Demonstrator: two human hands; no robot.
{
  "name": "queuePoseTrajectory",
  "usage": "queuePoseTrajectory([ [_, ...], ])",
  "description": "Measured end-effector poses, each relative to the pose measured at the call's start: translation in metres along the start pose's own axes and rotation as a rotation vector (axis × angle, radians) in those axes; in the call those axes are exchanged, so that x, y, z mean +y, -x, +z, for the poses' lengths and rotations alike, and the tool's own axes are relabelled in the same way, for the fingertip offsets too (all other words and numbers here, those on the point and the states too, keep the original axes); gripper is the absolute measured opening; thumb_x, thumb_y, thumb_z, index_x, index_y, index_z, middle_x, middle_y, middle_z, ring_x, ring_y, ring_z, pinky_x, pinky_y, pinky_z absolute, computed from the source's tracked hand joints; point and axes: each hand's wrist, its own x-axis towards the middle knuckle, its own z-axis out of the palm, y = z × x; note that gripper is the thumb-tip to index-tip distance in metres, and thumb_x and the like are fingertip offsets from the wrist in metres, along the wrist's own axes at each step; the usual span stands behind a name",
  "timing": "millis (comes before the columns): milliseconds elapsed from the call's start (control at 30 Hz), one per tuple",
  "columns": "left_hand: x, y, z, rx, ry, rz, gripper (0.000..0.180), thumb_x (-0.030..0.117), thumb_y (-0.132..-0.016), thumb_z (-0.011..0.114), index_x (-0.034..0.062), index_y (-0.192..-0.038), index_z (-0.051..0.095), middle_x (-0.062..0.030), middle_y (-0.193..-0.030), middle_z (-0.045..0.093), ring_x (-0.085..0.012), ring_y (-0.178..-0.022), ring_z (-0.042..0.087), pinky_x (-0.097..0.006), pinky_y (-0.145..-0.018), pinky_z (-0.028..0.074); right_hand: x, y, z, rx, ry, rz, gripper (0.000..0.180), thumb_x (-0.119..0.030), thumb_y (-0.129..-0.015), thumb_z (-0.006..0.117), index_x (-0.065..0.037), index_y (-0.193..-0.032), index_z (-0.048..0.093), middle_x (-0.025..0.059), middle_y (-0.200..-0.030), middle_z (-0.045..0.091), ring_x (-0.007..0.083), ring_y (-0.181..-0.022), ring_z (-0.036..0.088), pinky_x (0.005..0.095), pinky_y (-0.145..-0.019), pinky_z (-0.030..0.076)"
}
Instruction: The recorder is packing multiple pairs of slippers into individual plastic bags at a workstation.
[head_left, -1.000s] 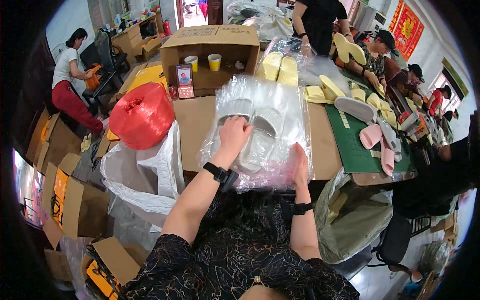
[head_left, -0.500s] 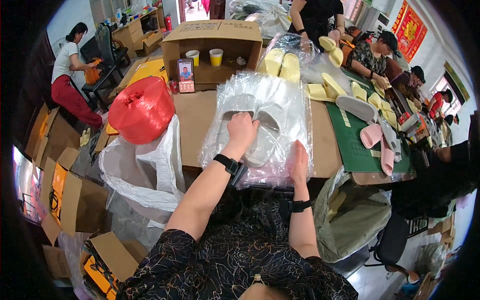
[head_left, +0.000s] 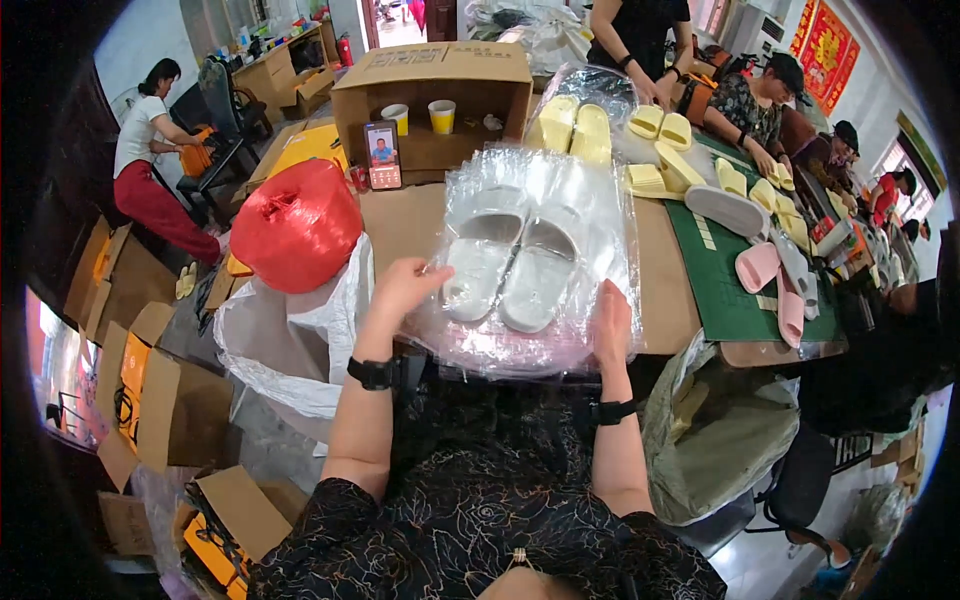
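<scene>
A pair of pale grey slide slippers (head_left: 533,290) lies side by side, toes toward me, on a stack of clear plastic bags (head_left: 455,345). Clear film shines over and around them; whether the pair is fully inside the top bag is hard to tell. At the left edge, beside the left slipper, my left hand (head_left: 402,292) has its fingertips closed on the plastic. My right hand (head_left: 612,325) rests along the right edge of the bags, fingers stretched out, apart from the slippers. Both wrists wear black bands.
Left of the bags stands a red twine roll (head_left: 297,225) above a white sack (head_left: 285,340). An open carton (head_left: 430,70) with cups and a phone (head_left: 383,155) sits behind. Yellow slippers (head_left: 592,135) and a green mat (head_left: 715,290) lie right; other people work nearby.
My left hand has come off the slippers and moved left to the bag's edge. Both slippers now show fully, closer together. My right hand stays at the right edge.
</scene>
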Motion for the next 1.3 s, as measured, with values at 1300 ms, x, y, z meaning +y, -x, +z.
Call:
queuePoseTrajectory([
  [1300,0.079,0.035,0.060,-0.419,0.822,0.251,0.038,0.015,-0.085,0.067,-0.0045,-0.116,0.061,-0.0099,-0.106,0.067,-0.0167,-0.096,0.063,-0.029,-0.079,0.050,-0.005,0.003,-0.005,-0.059,0.244,-0.136,0.059,-0.033,-0.077,0.076,-0.007,-0.128,0.060,0.0193,-0.137,0.049,0.0375,-0.126,0.044,0.0446,-0.106,0.036],
])
